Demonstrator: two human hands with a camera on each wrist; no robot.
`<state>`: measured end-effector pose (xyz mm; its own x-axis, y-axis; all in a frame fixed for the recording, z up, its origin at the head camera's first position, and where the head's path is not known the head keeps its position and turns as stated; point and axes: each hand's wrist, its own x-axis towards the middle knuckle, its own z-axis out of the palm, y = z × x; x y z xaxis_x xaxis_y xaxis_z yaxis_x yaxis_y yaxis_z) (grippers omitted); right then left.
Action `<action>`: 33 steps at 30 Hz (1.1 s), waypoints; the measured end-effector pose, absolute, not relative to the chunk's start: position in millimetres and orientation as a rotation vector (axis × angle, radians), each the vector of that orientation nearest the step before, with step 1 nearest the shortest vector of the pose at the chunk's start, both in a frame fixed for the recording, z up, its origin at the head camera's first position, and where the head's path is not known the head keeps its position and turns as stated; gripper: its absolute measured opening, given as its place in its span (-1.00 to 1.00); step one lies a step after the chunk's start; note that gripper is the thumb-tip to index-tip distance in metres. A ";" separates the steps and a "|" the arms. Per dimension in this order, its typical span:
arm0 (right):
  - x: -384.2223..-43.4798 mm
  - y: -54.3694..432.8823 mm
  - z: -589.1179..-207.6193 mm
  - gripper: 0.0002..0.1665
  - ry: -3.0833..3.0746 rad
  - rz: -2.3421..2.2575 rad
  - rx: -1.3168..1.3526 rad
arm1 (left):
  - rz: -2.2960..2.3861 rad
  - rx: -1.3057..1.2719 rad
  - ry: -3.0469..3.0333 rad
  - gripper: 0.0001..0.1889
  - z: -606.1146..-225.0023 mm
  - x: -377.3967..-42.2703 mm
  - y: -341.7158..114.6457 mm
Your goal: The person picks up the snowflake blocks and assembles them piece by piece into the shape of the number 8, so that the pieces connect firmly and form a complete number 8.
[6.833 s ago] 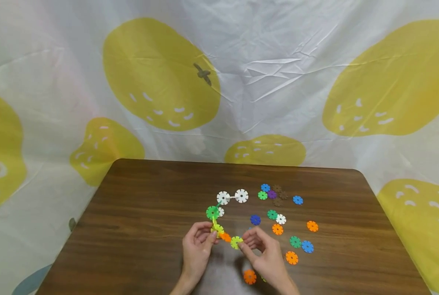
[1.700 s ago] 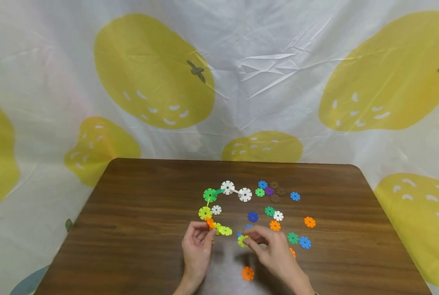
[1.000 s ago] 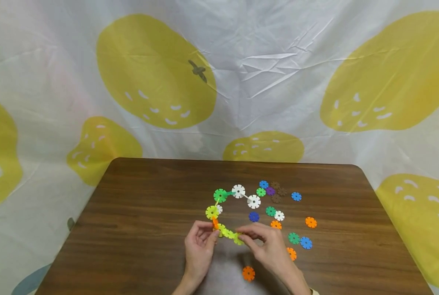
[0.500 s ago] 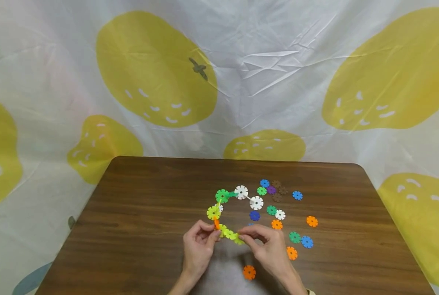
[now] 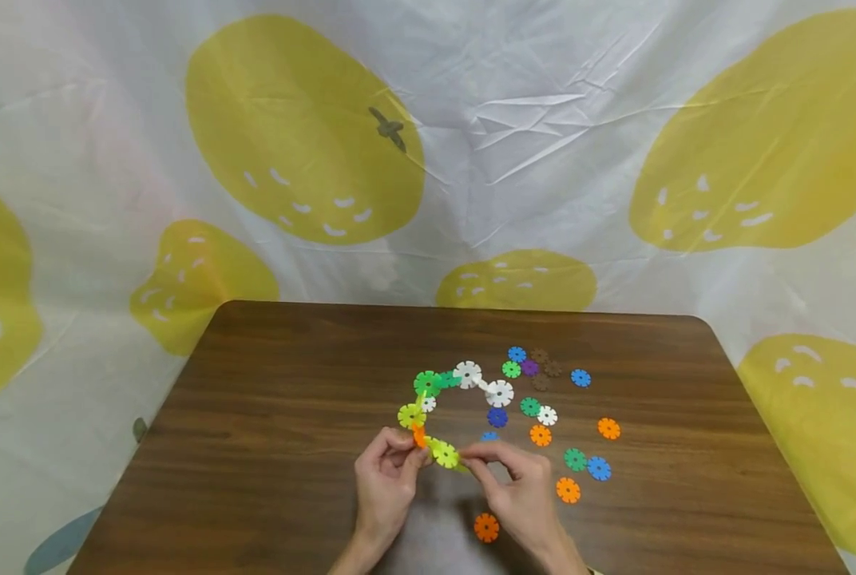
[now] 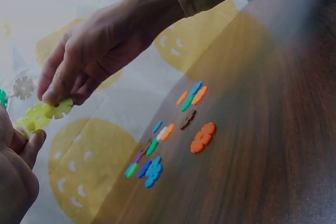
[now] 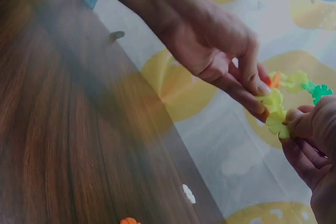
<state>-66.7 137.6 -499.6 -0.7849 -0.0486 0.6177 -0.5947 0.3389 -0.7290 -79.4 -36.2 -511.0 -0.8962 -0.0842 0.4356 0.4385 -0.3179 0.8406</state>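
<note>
A chain of notched plastic discs is curving in a C in the lower middle of the head view, opening rightward and running from white through green, yellow and orange to yellow. The left hand is pinching it beside the orange link; the right hand is pinching the yellow end. Loose discs are lying to the right, and 1 orange disc between the wrists. The wooden tabletop is stretching left, its far edge meeting a lemon-print cloth. The hands are covering parts of the yellow links; 1 blue disc is showing only partly above the right hand.
</note>
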 end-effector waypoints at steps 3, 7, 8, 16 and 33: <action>-66.2 137.9 -501.3 -0.72 -2.069 1.566 0.547 | -2.280 -0.447 -1.619 -0.83 -508.8 -80.4 -34.9; -65.9 137.8 -503.4 -0.77 -2.046 1.707 0.504 | -2.289 -0.385 -1.687 -0.83 -506.2 -82.7 -35.1; -66.1 137.6 -503.7 -0.78 -2.052 1.728 0.487 | -2.293 -0.354 -1.716 -0.83 -505.5 -83.5 -35.4; -64.9 134.3 -504.9 -0.84 -2.083 1.829 0.291 | -2.404 -0.234 -1.764 -0.69 -508.1 -82.5 -33.7; -61.6 125.4 -510.0 -0.85 -2.015 1.906 0.181 | -2.364 -0.216 -1.986 -0.75 -514.2 -74.0 -19.1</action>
